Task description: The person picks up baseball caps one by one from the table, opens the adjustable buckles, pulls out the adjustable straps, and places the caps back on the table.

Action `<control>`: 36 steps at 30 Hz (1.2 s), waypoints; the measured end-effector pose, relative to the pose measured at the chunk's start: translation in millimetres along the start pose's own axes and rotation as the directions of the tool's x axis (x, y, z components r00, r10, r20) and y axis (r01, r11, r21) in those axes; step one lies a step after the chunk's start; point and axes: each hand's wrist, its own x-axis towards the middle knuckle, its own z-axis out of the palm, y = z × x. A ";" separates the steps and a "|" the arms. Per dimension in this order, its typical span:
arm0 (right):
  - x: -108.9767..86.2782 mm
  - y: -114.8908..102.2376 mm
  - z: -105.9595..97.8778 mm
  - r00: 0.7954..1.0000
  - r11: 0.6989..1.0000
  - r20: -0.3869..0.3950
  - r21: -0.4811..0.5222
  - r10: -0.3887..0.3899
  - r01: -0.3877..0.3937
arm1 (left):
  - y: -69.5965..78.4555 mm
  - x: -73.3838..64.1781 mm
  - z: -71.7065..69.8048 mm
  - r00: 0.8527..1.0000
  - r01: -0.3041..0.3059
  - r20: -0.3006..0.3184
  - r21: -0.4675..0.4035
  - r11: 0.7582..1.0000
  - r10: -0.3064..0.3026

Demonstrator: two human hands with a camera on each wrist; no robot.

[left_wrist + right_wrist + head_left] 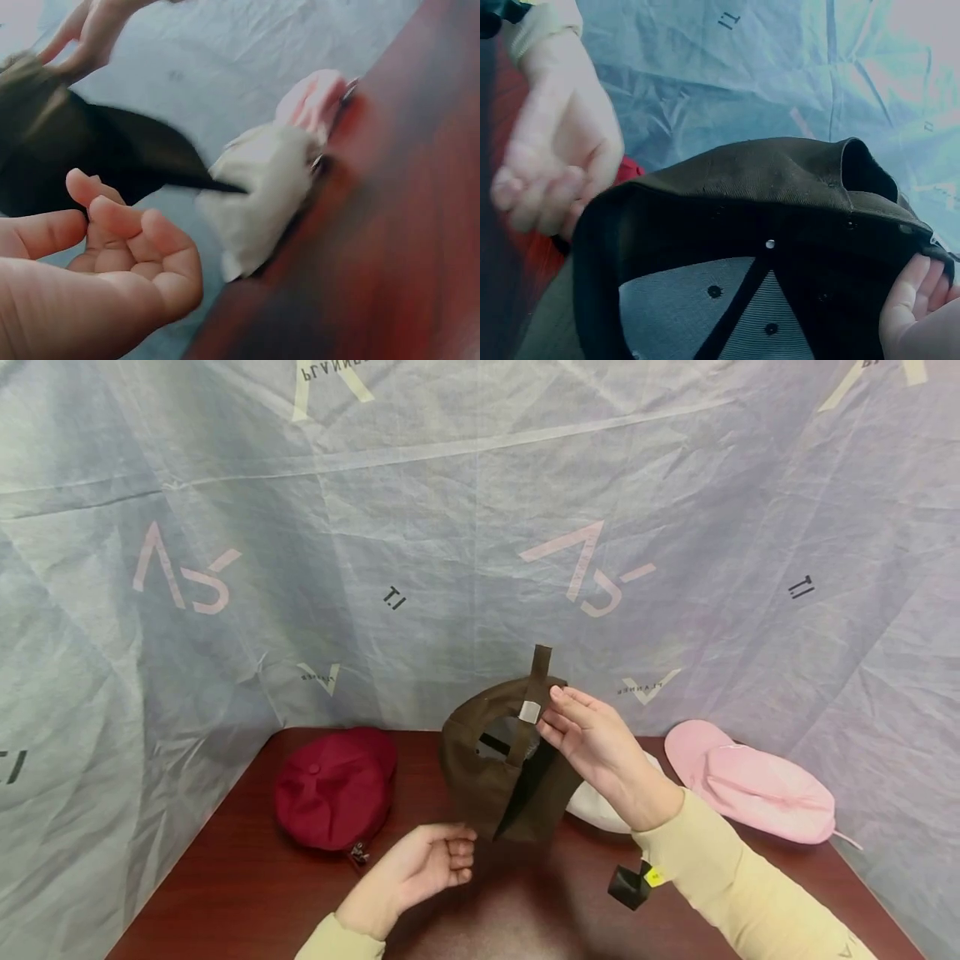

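A dark brown baseball cap [472,760] is held up above the table, its back opening and strap facing me in the head view. My right hand [600,752] pinches the cap's back edge beside the strap [542,662] and its silver buckle [530,712]. In the right wrist view the cap's dark lining [832,277] shows, with grey panels inside the crown. My left hand [427,868] is just below and left of the cap, fingers loosely curled, with nothing visible in them. Whether its fingertips touch the cap is hard to tell.
A dark red cap [330,789] lies on the left of the reddish-brown table [217,877]. A white cap [600,806] sits partly behind my right forearm, and a pink cap [765,785] lies at the right. Behind them hangs a printed grey cloth [450,527].
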 end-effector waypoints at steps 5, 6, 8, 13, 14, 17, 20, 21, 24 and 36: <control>-3.1 -1.7 -3.2 0.999 0.998 -0.016 -0.025 0.052 -0.052 | 31.1 -13.4 -13.5 0.996 -0.094 -0.007 0.046 0.995 0.094; -3.9 -1.9 -3.9 0.998 0.998 -0.013 -0.022 0.058 -0.058 | 38.3 -15.6 -14.9 0.993 -0.113 -0.011 0.058 0.992 0.114; -5.2 -1.4 -4.0 0.998 0.998 -0.008 -0.015 0.068 -0.068 | 53.2 -20.2 -15.9 0.988 -0.150 -0.026 0.094 0.984 0.153; -7.1 0.6 -4.4 0.996 0.995 0.011 -0.035 0.089 -0.089 | 87.3 -24.5 -7.5 0.971 -0.197 -0.100 0.191 0.962 0.219; -7.1 1.1 -4.5 0.996 0.995 0.012 -0.042 0.093 -0.092 | 93.5 -23.9 -4.4 0.967 -0.200 -0.113 0.211 0.957 0.227; -8.1 2.7 -4.4 0.995 0.993 0.011 -0.057 0.103 -0.102 | 110.3 -20.1 6.4 0.956 -0.212 -0.141 0.276 0.938 0.258; -8.7 4.5 -4.4 0.994 0.992 0.012 -0.059 0.111 -0.110 | 125.2 -14.7 19.1 0.943 -0.224 -0.158 0.352 0.909 0.293; -9.0 5.0 -4.5 0.993 0.992 0.017 -0.059 0.113 -0.112 | 129.9 -12.8 23.9 0.939 -0.224 -0.162 0.379 0.898 0.303; -9.8 6.6 -3.9 0.993 0.992 0.022 -0.052 0.120 -0.118 | 143.8 -6.2 38.5 0.932 -0.219 -0.159 0.469 0.855 0.326; -10.4 11.6 2.1 0.990 0.989 0.008 -0.050 0.140 -0.140 | 164.4 23.2 80.9 0.909 -0.231 -0.048 0.769 0.597 0.414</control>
